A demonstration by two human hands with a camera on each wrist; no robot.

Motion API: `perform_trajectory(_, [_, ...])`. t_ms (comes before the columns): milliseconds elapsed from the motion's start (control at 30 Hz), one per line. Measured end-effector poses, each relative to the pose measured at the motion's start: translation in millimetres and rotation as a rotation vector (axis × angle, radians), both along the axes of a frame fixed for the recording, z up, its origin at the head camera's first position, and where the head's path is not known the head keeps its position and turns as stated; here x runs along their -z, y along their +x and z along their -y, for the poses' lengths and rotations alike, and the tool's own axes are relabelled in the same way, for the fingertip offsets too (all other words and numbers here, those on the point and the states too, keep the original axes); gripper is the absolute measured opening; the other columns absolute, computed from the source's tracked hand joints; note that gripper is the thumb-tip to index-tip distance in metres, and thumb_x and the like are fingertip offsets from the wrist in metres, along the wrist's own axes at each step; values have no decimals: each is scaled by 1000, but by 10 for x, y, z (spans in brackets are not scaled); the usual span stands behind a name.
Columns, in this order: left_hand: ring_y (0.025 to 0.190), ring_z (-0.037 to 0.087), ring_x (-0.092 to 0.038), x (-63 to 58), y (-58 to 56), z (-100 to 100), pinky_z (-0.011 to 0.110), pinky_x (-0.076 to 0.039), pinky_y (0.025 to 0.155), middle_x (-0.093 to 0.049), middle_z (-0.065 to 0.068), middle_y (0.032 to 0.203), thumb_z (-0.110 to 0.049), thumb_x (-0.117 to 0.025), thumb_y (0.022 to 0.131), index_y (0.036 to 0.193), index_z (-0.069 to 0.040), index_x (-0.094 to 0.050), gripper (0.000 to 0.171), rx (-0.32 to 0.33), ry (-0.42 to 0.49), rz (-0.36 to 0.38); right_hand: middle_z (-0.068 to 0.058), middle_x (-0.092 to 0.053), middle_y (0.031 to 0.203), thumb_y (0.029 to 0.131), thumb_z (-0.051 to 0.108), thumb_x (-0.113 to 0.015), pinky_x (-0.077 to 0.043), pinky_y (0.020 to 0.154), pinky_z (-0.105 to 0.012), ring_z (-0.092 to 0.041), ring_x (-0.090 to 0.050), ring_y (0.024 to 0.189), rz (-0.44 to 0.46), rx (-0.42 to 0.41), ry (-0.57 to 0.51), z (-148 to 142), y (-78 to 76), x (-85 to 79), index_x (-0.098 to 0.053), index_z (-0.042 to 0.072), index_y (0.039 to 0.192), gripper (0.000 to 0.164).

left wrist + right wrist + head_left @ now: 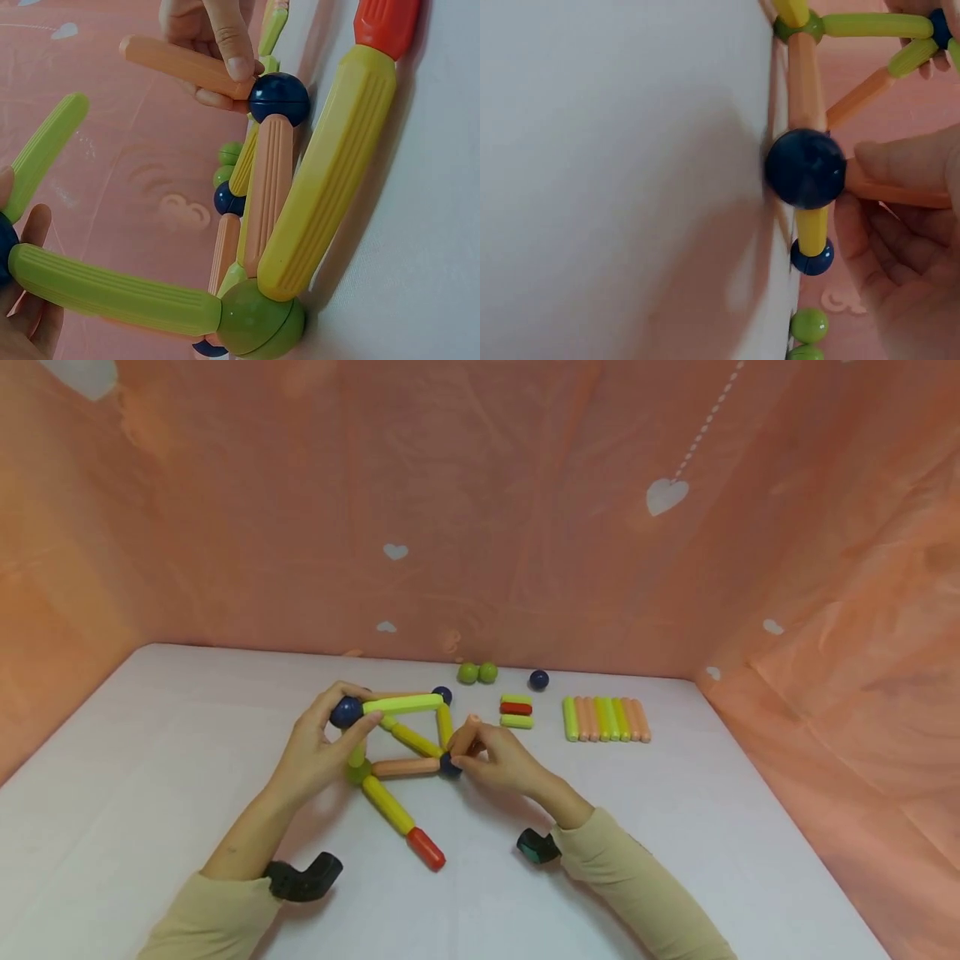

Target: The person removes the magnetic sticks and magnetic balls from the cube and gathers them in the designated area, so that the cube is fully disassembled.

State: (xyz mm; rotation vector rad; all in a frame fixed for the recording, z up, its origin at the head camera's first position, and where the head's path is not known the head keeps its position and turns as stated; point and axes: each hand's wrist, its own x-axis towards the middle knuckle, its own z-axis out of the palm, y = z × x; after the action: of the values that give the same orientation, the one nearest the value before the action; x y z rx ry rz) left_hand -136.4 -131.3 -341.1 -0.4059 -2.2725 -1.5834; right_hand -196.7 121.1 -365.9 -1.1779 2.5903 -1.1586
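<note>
Magnetic rods and balls form a frame on the white table. At its raised left corner my left hand (315, 743) holds a blue ball (346, 712), with the thumb by a lime rod (402, 704). Another lime rod (120, 292) runs from this ball down to a green ball (262, 319) at the base. My right hand (502, 760) pinches an orange rod (180, 67) between thumb and fingers. This rod stands up from the front right blue ball (806, 169), its end against the ball. A second orange rod (405, 767) links that ball and the green one.
From the green ball a yellow rod (388, 806) tipped with a red piece (426, 849) points forward. Behind lie two green balls (477, 672), a loose blue ball (538, 680), short rods (516, 709) and a row of long rods (607, 719). A pink curtain (480, 527) closes the back.
</note>
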Motion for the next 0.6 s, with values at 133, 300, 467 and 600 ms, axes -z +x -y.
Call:
perform_trajectory(133, [116,28,-46,10,5,21,55,-32,102,-58,16,120,-15,-63,93,112,-6,-57,22,-10,-10,12,-14,-63,103,90,0,-58,-51,80,-23,-20,-59,92,17,30,-2,-39,11,-8,-55,0,93,4])
perform_trajectory(300, [118,30,-46,0,5,40,58,-31,101,-57,16,122,-17,-62,94,115,-7,-56,24,-11,-22,20,-13,-66,102,91,8,-61,-52,82,-28,-21,-63,92,46,167,17,-187,37,-71,-61,-1,104,16])
perform_trajectory(467, [116,30,-46,-1,-5,33,56,-32,100,-57,16,121,-17,-62,94,114,-7,-56,23,1,-30,19,-14,-66,100,88,11,-65,-52,79,-31,-22,-63,86,92,329,46,-455,36,-94,-65,-3,106,23])
perform_trajectory(600, [117,30,-46,7,-5,39,56,-32,101,-57,16,121,-17,-62,94,114,-6,-56,23,1,-27,18,-17,-66,100,88,9,-65,-52,81,-35,-25,-63,89,132,399,57,-705,2,-86,-61,-5,114,30])
